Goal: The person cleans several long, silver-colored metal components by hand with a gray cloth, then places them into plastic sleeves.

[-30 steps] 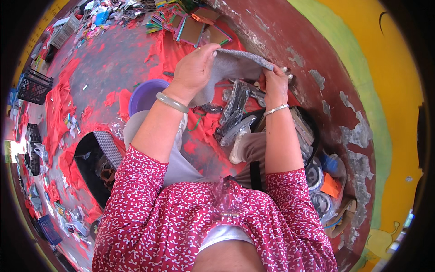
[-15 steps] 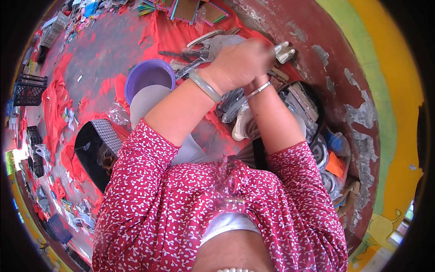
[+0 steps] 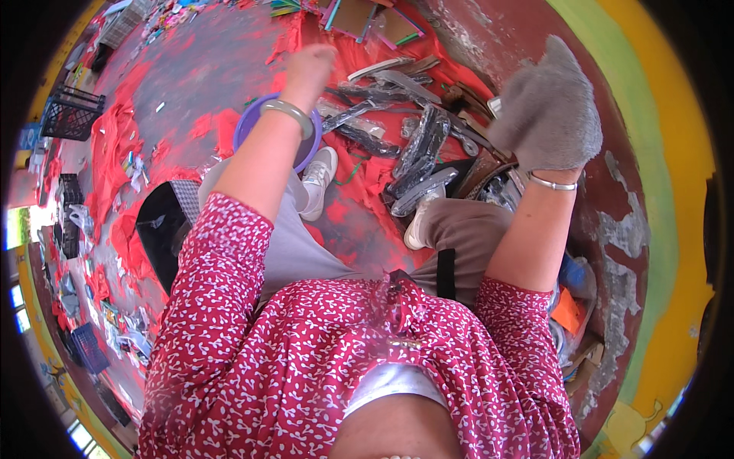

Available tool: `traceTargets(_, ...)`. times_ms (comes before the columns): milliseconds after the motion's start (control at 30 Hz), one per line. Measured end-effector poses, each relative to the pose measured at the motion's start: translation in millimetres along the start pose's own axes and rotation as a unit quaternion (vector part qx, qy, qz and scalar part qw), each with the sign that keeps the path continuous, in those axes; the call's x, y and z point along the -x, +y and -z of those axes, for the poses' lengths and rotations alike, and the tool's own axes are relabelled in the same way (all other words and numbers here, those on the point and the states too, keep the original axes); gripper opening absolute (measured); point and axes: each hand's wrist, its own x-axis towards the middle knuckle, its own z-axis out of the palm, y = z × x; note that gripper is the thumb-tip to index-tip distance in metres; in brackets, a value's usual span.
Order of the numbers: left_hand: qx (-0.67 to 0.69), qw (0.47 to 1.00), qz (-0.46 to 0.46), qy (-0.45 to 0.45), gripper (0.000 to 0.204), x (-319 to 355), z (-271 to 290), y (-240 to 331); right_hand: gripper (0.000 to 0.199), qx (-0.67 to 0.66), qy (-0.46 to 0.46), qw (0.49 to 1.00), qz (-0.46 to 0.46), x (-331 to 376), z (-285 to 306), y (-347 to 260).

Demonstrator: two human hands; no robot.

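At two o'clock our right hand (image 3: 552,115) fills a grey glove (image 3: 535,92); at twelve our left hand (image 3: 310,67) is loosely curled, holding nothing.

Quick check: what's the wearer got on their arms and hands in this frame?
Both arms wear red sleeves with a small white sprig print, ending above the elbow; the forearms are bare. The left hand is bare, with a pale, thick bangle at the wrist. The right hand is covered by a fuzzy grey glove, with a thin silver bangle just below its cuff.
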Motion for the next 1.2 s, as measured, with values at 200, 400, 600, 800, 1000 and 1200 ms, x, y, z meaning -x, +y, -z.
traceTargets(200, -0.552, 0.777, -0.06, -0.297, 0.026, -0.5, -54.4, -137.0, 0.014, -0.048, 0.023, 0.998, -0.037, -10.1, -15.0, 6.8)
traceTargets(400, -0.561, 0.679, 0.048, -0.472, 0.031, 54.9, -95.6, -205.3, 0.018, -0.132, -0.01, 0.986, -0.099, -12.5, -16.1, -4.1)
traceTargets(600, -0.098, 0.855, 0.505, -0.07, 0.032, 46.7, -124.9, -286.1, 0.022, -0.226, -0.017, 0.946, -0.233, -2.8, -49.6, -9.5)
traceTargets(800, 0.133, 0.784, 0.598, 0.101, 0.032, 10.8, -133.3, -276.2, 0.017, -0.151, -0.094, 0.979, -0.096, -17.0, -47.3, -9.6)
traceTargets(1000, 0.266, 0.769, 0.573, 0.101, 0.025, 14.8, -148.4, -352.5, 0.017, -0.148, -0.101, 0.978, -0.107, -13.0, -52.2, -10.4)
traceTargets(1200, 0.366, 0.758, 0.533, 0.087, 0.006, 46.6, -163.3, -300.8, 0.018, -0.134, -0.094, 0.981, -0.102, -11.8, -39.8, -13.6)
